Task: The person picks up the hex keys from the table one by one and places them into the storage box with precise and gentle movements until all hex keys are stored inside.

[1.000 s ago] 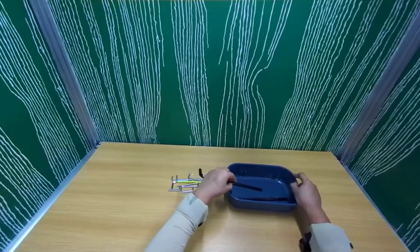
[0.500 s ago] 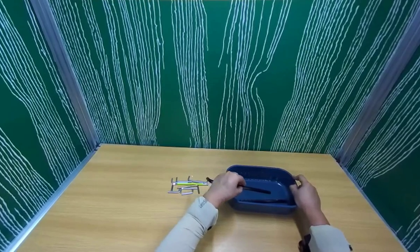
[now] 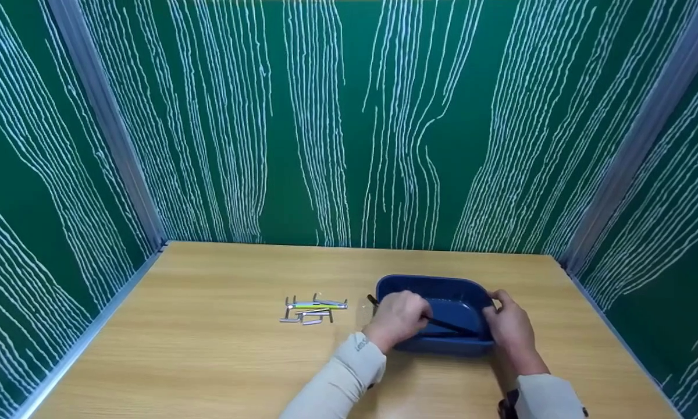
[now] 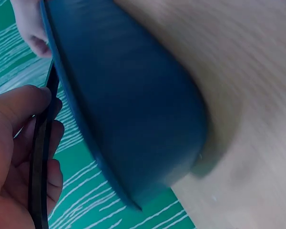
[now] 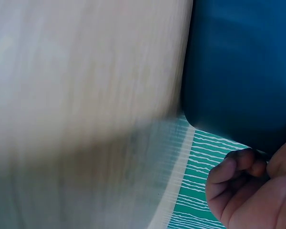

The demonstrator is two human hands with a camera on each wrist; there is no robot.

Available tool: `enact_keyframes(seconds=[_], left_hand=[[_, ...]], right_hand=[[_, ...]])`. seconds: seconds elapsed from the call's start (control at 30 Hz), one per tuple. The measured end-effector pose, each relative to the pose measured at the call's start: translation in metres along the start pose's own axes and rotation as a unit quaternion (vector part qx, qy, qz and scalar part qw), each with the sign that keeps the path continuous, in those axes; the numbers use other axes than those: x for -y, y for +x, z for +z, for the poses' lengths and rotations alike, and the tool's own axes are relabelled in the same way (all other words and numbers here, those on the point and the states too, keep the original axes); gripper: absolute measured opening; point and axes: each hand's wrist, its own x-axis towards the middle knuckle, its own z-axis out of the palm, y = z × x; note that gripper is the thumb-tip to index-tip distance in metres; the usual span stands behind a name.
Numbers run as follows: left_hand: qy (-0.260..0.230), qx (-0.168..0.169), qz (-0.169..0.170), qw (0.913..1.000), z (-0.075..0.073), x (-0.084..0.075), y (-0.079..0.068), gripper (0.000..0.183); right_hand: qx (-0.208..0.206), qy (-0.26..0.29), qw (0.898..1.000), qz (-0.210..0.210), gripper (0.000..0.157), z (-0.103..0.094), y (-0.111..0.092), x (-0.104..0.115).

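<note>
My left hand point(image 3: 398, 318) grips a long black hex key point(image 3: 455, 327) over the left side of a blue plastic basin point(image 3: 445, 348). The key's bent end sticks out behind the hand, and its straight end slopes down into the basin. In the left wrist view the thumb and fingers wrap the black shaft point(image 4: 39, 162) beside the basin's rim. A second dark rod lies along the basin's floor, mostly hidden now. At the basin's right end my right hand point(image 3: 510, 329) holds the rim, thumb on the inner side. The right wrist view shows its curled fingers point(image 5: 224, 179) by the blue wall.
Several silver L-shaped hex keys point(image 3: 311, 313) lie in a loose group on the wooden table point(image 3: 209, 337), left of the basin. One long key among them has a yellow-green strip. Green panels point(image 3: 320, 145) with white wavy lines enclose the table at the back and sides.
My left hand has moved right with the black hex key, carrying it from beside the silver keys to farther over the basin. The right hand and the basin stay nearly still.
</note>
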Motion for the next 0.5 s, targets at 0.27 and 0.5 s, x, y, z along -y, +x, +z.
enact_keyframes(seconds=[0.27,0.5], left_hand=[[-0.018,0.004,0.0,0.9998,0.019,-0.005,0.003,0.008],[-0.051,0.028,-0.034,0.9977,0.026,-0.004,0.006,0.009]], right_hand=[[-0.002,-0.001,1.0,0.001,0.04,0.001,-0.001,-0.001],[-0.017,-0.009,1.0,-0.011,0.039,0.0,0.0,0.0]])
